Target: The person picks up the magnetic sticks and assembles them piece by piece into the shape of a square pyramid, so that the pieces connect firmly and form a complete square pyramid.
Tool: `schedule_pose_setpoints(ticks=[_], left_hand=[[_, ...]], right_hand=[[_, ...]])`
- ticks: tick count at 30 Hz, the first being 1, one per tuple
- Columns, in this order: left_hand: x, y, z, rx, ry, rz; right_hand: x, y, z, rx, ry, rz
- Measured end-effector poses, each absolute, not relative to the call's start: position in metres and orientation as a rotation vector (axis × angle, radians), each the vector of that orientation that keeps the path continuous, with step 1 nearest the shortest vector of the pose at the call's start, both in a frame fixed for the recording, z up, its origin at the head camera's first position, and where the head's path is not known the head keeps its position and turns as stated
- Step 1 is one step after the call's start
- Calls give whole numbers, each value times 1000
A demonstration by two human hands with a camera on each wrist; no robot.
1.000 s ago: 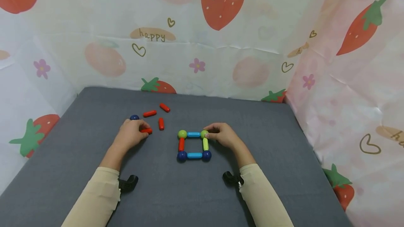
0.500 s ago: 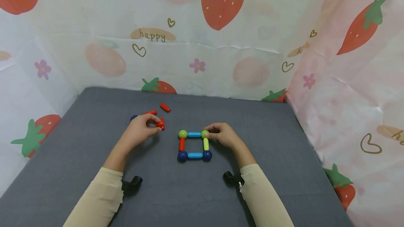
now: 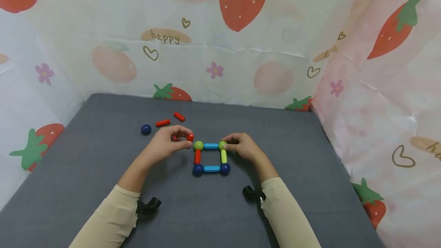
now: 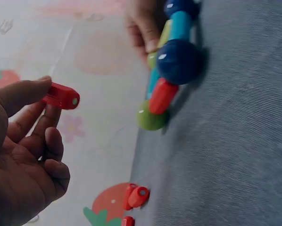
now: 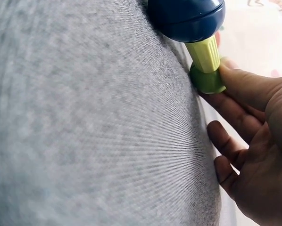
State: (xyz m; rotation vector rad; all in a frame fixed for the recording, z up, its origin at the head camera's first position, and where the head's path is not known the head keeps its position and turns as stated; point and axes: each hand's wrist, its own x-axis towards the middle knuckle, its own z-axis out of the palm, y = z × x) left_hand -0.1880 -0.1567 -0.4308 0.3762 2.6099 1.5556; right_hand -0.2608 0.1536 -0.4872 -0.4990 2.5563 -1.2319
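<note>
The left hand (image 3: 163, 142) pinched a red rod (image 4: 62, 96) just beside the far-left green ball (image 3: 198, 146) of a square frame (image 3: 211, 168), which lay between the counter's (image 3: 303, 156) left and right edges. The right hand (image 3: 244, 145) pinched the frame's far-right green ball (image 3: 222, 145). Steadying that corner and bringing the rod end-on to a ball, gently, seemed wise.

A strawberry-printed curtain (image 3: 200, 54) – pinkish at right – hangs beyond a grey tabletop (image 3: 200, 213)
</note>
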Motion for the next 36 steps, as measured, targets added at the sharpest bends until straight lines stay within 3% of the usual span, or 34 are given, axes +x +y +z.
schedule_pose_setpoints(ticks=[36], left_hand=[[-187, -137, -457, 649, 2474, 1290]], right_hand=[[-263, 156, -489, -488, 2544, -1241]])
